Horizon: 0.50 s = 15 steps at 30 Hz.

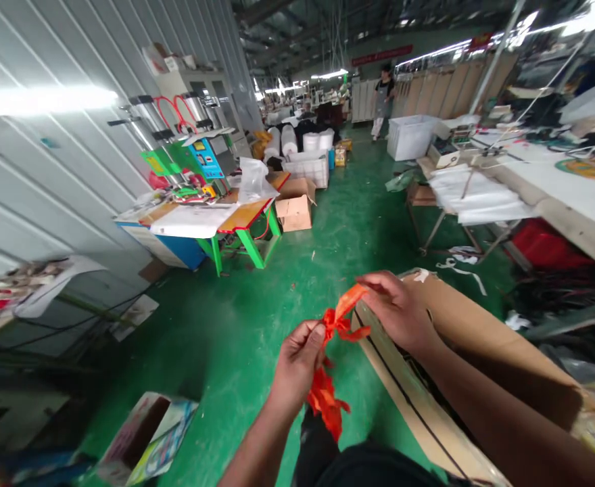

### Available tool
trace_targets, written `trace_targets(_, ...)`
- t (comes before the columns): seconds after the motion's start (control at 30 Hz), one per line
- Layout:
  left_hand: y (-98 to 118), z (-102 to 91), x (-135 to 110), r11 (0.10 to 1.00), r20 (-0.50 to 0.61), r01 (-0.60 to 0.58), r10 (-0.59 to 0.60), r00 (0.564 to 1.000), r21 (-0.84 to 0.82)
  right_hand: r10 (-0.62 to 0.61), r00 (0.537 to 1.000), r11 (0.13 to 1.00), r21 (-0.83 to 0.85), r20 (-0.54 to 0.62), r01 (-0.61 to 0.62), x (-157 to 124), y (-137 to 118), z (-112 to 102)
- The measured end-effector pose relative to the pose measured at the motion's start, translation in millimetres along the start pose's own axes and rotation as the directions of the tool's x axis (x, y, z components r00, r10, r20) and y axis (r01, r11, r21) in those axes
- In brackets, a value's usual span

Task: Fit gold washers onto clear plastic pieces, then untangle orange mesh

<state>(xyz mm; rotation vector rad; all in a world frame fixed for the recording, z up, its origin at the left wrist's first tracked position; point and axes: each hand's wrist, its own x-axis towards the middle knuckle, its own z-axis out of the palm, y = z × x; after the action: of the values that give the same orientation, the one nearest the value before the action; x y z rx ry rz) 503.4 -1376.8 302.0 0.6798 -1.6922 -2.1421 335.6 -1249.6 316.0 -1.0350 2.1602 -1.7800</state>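
Observation:
Both my hands hold an orange ribbon above the green floor. My left hand is closed, pinching the ribbon near a knot, and the ribbon's crumpled tail hangs below it. My right hand is closed on the ribbon's upper end, pulling it up and to the right. A large flat cardboard box lies under my right forearm.
A green-legged work table with a machine stands at the left by the corrugated wall. An open cardboard box sits on the floor beyond it. Long white tables run along the right. A person stands far back. A printed carton lies at lower left.

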Motion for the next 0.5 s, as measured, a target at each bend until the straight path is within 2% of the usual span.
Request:
trace_targets(0.07,3,-13.6,33,0.986,-0.034,-0.094,0.099,0.994,0.136,0.07,0.997,0.997,0.025,-0.015,-0.069,7,-4,13)
trace_targets(0.13,12,-25.9,63,0.958,-0.05,-0.162,0.179,0.983,0.238,0.138,0.989,0.983,0.119,0.047,-0.143,15,-11,30)
trace_targets(0.27,43,-48.3,109,0.867,0.014,-0.341,0.361,0.932,0.363,0.165,0.978,0.905,0.376,0.124,-0.201,46,-19,67)
trace_targets(0.33,59,-59.1,123,0.824,0.038,-0.42,0.44,0.897,0.381,0.164,0.979,0.853,0.481,0.12,-0.202,67,-23,81)
trace_targets(0.4,70,-68.9,132,0.796,0.031,-0.453,0.483,0.875,0.402,0.171,0.97,0.832,0.503,0.172,-0.236,87,-27,91)
trace_targets(0.5,79,-79.7,133,0.791,-0.006,-0.446,0.494,0.869,0.418,0.181,0.946,0.888,0.369,0.268,-0.274,112,-35,103)
